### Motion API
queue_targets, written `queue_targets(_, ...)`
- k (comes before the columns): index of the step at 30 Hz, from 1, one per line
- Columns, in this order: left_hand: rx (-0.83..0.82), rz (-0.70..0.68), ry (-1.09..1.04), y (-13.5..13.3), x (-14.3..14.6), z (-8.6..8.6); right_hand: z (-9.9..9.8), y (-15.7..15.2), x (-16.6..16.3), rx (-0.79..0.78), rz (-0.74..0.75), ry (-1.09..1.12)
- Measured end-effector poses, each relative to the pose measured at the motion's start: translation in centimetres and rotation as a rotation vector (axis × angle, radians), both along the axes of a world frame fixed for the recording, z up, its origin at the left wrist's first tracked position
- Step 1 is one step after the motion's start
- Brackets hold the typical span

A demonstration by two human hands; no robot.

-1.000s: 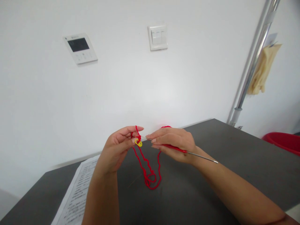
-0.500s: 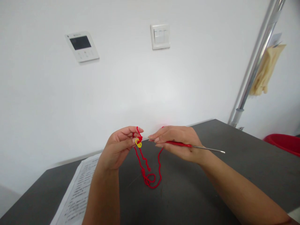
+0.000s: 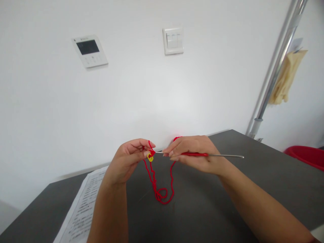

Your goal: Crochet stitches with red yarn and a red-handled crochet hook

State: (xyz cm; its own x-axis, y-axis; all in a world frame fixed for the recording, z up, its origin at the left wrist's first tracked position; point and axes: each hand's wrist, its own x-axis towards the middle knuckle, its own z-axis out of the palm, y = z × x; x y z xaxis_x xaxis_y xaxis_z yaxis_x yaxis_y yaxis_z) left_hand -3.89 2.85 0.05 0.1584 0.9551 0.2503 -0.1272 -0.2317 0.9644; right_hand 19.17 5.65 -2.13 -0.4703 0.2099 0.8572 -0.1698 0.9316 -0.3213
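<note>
My left hand [image 3: 128, 160] pinches a small piece of red crochet work [image 3: 151, 152] with a yellow stitch marker [image 3: 150, 157] hanging from it. Red yarn [image 3: 162, 189] trails from the work down to the dark table [image 3: 265, 182] and loops back up toward my right hand. My right hand [image 3: 196, 155] grips a crochet hook [image 3: 215, 155] with a red handle and a metal shaft. The hook lies nearly level, its tip pointing left into the red work. Both hands hover above the table, close together.
A printed sheet of paper [image 3: 81, 209] lies on the table at the left. A red basin [image 3: 306, 154] sits past the table's right edge. A metal pole [image 3: 275, 67] with a beige cloth [image 3: 286, 77] stands at the right. On the white wall hang a switch [image 3: 173, 40] and a panel [image 3: 89, 51].
The crochet hook's rear end has swung up from a downward slant to nearly level. Both hands stay close together, and the hanging yarn has shifted slightly.
</note>
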Motion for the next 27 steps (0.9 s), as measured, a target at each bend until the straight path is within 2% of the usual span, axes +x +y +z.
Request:
queue_targets(5,0.036,0.01,0.002,-0.1,0.7,-0.2,-0.3,0.1,-0.8,-0.571,0.276,0.192)
queue_targets(6,0.047,0.011,-0.011,-0.1,0.9,-0.3,-0.5,0.2,-1.3,-0.652,0.326,0.242)
queue_targets(8,0.059,0.02,-0.047,-0.1,1.2,-0.4,-1.0,0.1,-2.4,-0.711,0.377,0.369)
queue_targets(10,0.058,0.036,-0.084,-0.2,1.4,-0.3,-1.5,0.1,-3.2,-0.61,0.313,0.469)
queue_targets(11,0.056,0.044,-0.097,-0.3,1.4,-0.3,-1.7,0.1,-3.3,-0.485,0.238,0.474)
queue_targets(14,0.067,0.059,-0.085,-0.6,1.5,-0.2,-1.7,0.3,-2.9,0.002,-0.027,0.302)
queue_targets(15,0.075,0.066,-0.072,-0.7,1.6,-0.1,-1.6,0.5,-2.6,0.126,-0.088,0.26)
queue_targets(17,0.094,0.085,-0.046,-0.9,1.8,-0.1,-1.3,0.9,-2.0,0.265,-0.163,0.215)
queue_targets(23,0.084,0.191,0.012,-1.2,2.5,0.1,-1.1,1.3,-1.7,0.3,-0.15,0.125)
queue_targets(27,0.064,0.242,0.019,-1.3,2.7,0.3,-1.2,1.0,-1.7,0.232,-0.142,0.157)
